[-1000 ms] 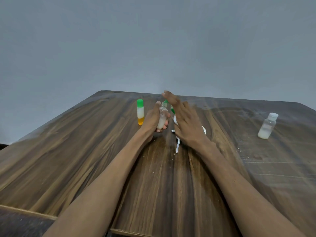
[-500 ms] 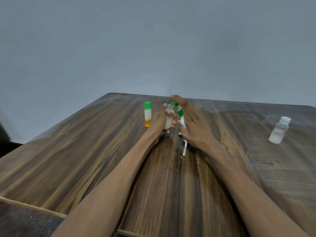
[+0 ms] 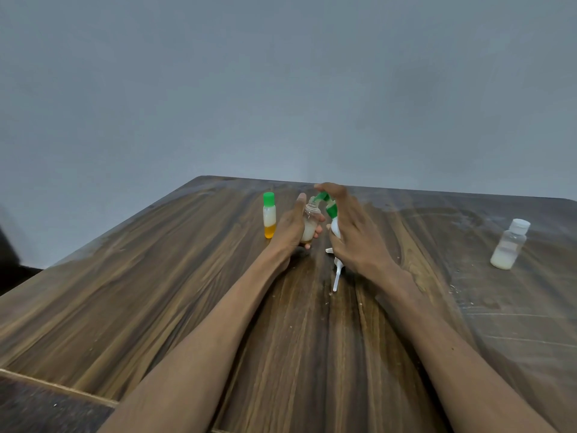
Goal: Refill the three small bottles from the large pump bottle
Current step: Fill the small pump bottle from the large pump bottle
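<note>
A: Head view. What is the left hand [image 3: 290,228] doing?

B: It reaches far out over the table [image 3: 156,292], forearm straight, palm turned inward. Thumb up, fingers curled round an uncapped clear bottle [image 3: 309,225], their tips showing past its far side. The bottle stands about upright in that grip, with white liquid in its lower half.

A: And the right hand [image 3: 356,232]?

B: Also stretched out, just right of the left-hand grip. Its back faces the camera, wrist low near the table. The fingers wrap the white body of the pump bottle [image 3: 334,228]; one finger lies over the top of the green pump head [image 3: 324,200]. So that hand holds the pump bottle, mostly hiding it.

A: Where does the pump point?

B: The green spout slants left and down from the right-hand grip to the open mouth of the clear bottle. I cannot tell whether it touches the rim.

A: Anything below the grips?

B: A thin white tube [image 3: 337,276] lies on the wood, just toward the camera from the right hand, beside a small white piece I cannot make out.

A: The other small bottles?

B: A green-capped bottle [image 3: 269,215], white over orange liquid, stands just left of the left hand, not touching it. A white-capped clear bottle [image 3: 509,245], a little white liquid at its bottom, stands well to the right of both hands.
</note>
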